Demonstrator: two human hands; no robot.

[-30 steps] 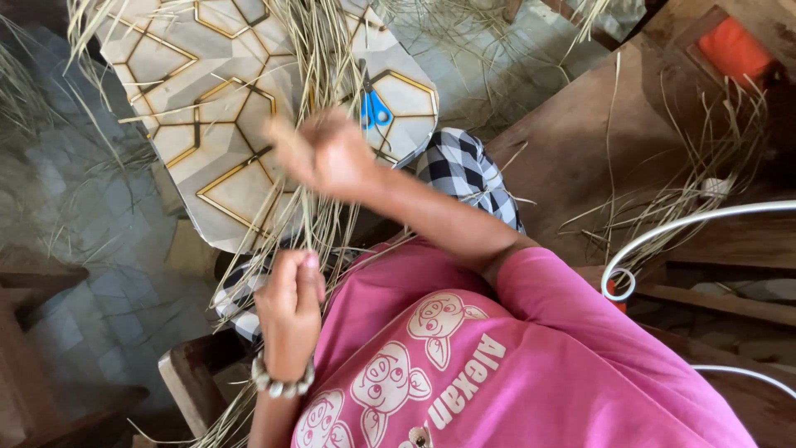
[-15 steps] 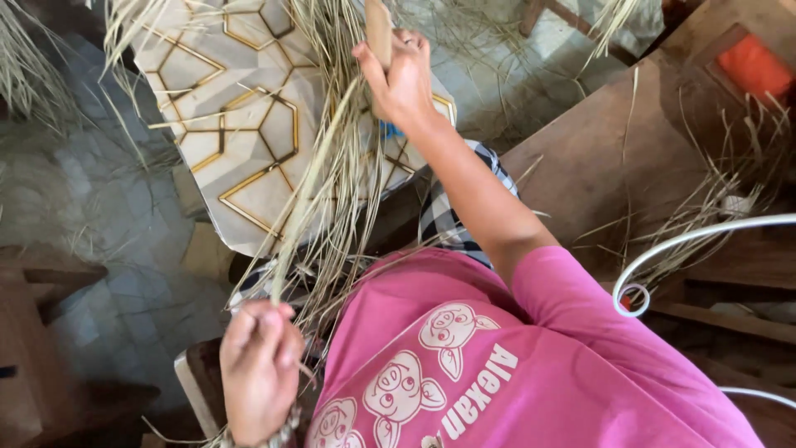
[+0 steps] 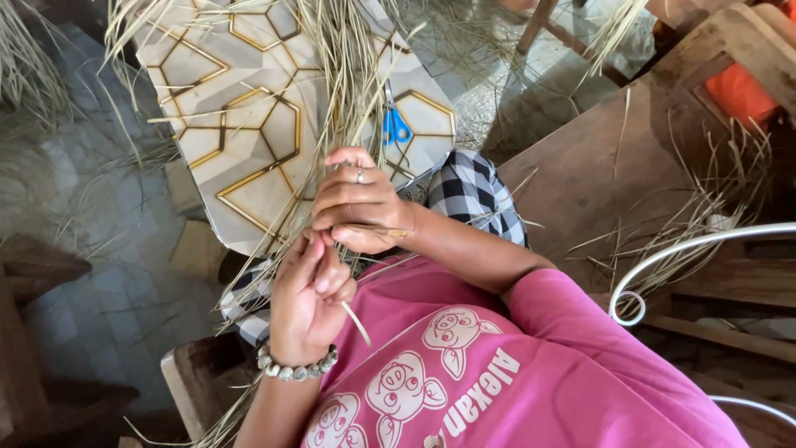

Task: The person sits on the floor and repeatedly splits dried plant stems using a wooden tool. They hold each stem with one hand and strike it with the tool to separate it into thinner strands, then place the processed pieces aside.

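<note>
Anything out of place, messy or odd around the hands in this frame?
Loose dry straw lies strewn over the wooden bench, and more on the floor. Blue-handled scissors lie half buried under strands on the patterned mat. Both the left hand and right hand grip the straw bundle; nothing looks damaged.

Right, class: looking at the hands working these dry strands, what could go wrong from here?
The thin dry strands pinched by the right hand and left hand might snap or slip loose. Blue-handled scissors lie half hidden among them on the patterned board; a reaching finger could get nicked.
</note>
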